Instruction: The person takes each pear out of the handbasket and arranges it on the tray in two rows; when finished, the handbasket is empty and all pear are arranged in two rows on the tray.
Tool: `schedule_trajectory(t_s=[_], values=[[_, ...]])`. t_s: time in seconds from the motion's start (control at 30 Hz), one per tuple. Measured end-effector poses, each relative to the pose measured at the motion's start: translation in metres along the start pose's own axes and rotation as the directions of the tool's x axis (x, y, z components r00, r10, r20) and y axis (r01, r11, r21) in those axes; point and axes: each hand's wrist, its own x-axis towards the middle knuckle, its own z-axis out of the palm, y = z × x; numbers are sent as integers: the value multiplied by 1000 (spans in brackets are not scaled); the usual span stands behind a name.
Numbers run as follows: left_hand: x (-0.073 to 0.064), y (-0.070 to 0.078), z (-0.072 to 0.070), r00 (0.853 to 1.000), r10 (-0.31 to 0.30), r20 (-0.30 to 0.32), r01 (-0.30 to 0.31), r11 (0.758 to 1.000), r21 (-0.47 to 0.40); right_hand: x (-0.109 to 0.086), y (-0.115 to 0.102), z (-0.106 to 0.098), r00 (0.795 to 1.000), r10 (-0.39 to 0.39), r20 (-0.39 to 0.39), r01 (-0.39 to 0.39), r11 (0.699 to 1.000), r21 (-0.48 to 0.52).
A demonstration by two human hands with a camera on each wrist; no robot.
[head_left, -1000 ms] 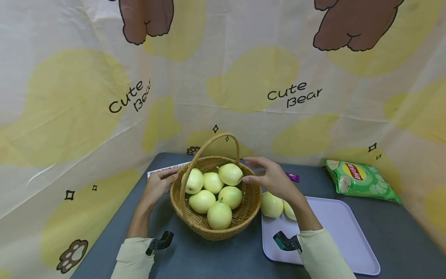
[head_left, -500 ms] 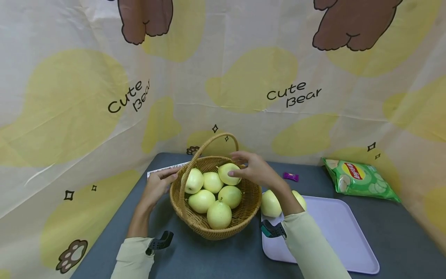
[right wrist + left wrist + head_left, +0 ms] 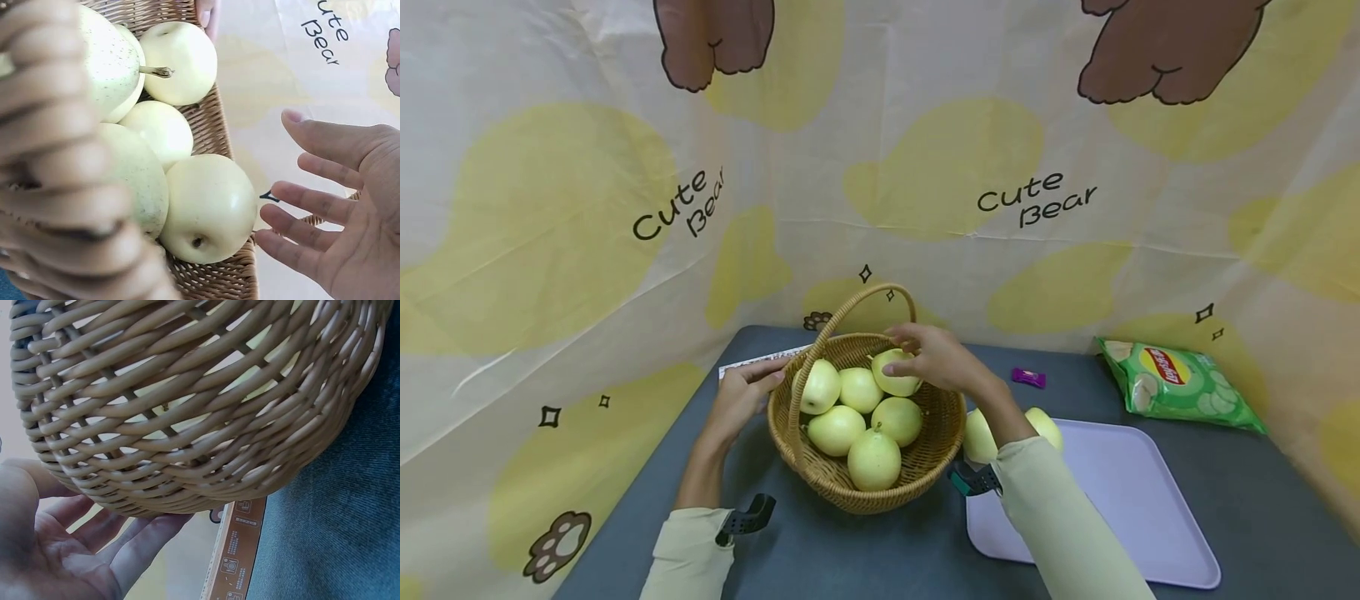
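A wicker basket [image 3: 865, 502] with an arched handle stands on the dark table, filled with several pale green pears [image 3: 874, 460]. My left hand [image 3: 747, 400] touches the basket's left side. In the left wrist view, that hand's fingers [image 3: 147, 547] lie extended against the outer weave. Over the basket's back right rim reaches my right hand [image 3: 936, 358], close to the rearmost pear [image 3: 895, 386]. The right wrist view has this hand [image 3: 350, 219] with spread fingers beside a pear [image 3: 212, 206], nothing in its grasp. The basket handle blurs the left of that view.
Right of the basket lies a lilac tray [image 3: 1120, 500], with two pears [image 3: 977, 437] at its back left corner, partly behind my right arm. Behind it are a purple wrapped sweet [image 3: 1028, 378] and a green chip bag [image 3: 1187, 383]. A patterned cloth [image 3: 925, 167] hangs behind the table.
My right hand has moved left, from the basket's right rim to above the rearmost pear. The left hand and the basket have stayed put.
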Motion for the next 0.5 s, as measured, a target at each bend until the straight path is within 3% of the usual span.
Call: schedule_trajectory(t_s=[0.5], values=[[1, 0, 0, 1000, -3, -14, 3, 1000, 23, 15, 4, -5, 996, 30, 79, -32, 999, 30]])
